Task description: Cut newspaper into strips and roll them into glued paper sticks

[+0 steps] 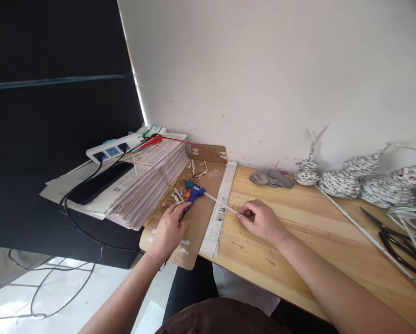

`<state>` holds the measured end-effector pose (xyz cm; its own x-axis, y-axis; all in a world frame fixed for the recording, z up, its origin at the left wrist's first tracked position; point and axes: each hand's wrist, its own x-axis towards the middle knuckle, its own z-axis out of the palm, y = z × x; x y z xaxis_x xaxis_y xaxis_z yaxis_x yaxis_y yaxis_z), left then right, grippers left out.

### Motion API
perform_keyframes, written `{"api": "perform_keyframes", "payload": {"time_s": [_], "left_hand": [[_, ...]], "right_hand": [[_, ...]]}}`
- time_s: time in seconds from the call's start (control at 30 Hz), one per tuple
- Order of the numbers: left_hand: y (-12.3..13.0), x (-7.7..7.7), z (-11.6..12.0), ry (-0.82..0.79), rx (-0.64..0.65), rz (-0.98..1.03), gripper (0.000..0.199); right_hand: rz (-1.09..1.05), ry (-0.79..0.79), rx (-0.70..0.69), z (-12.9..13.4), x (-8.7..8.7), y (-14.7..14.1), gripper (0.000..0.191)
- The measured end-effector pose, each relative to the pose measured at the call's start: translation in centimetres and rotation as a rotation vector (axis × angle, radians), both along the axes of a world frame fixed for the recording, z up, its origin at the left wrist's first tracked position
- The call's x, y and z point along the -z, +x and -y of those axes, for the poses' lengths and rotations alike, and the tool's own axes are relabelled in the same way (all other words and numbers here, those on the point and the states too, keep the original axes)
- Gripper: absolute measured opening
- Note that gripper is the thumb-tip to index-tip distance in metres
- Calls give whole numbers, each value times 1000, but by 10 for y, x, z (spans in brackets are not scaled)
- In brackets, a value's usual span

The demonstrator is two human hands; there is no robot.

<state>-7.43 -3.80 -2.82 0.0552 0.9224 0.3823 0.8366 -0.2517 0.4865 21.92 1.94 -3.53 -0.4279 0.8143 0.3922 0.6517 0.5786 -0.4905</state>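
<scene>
A blue hot glue gun lies over a brown cardboard sheet, its teal nozzle turned toward the far left. My left hand is closed around its handle. From the gun's back end a long whitish glue stick reaches to the right. My right hand pinches the stick's far end between thumb and fingertips, above the wooden table. Beneath the stick runs a stack of folded newspaper strips along the cardboard's right edge. Hardened glue scraps surround the nozzle.
At left, a tall newspaper stack carries a power strip, a black phone-like slab and black cables. Woven paper gourd shapes, a grey cloth and black scissors lie on the wooden table at right.
</scene>
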Motion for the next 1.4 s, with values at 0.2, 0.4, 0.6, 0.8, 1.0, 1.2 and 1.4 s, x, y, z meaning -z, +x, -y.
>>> {"api": "perform_keyframes", "payload": {"time_s": [0.2,0.4,0.6,0.8,1.0,1.2,1.4], "left_hand": [[18,1,5,77,56,-89,28],[54,5,21,-106,301,3,45],[58,3,24,-136,410,28,64],[53,9,26,-187,384,164,39],[53,8,21,-228,388,232,33],[54,7,19,-227,390,255,30],[54,8,20,-218,379,271,23]], "right_hand": [[-16,-59,-30,2,-1,-3,14],[13,32,77,-6,2,4,6],[3,80,-174,3,-2,-2,12],[-6,56,-345,9,1,-9,22],[8,65,-375,8,0,-7,23],[-9,15,-458,17,-13,-9,37],[1,-37,-533,25,-17,-15,34]]}}
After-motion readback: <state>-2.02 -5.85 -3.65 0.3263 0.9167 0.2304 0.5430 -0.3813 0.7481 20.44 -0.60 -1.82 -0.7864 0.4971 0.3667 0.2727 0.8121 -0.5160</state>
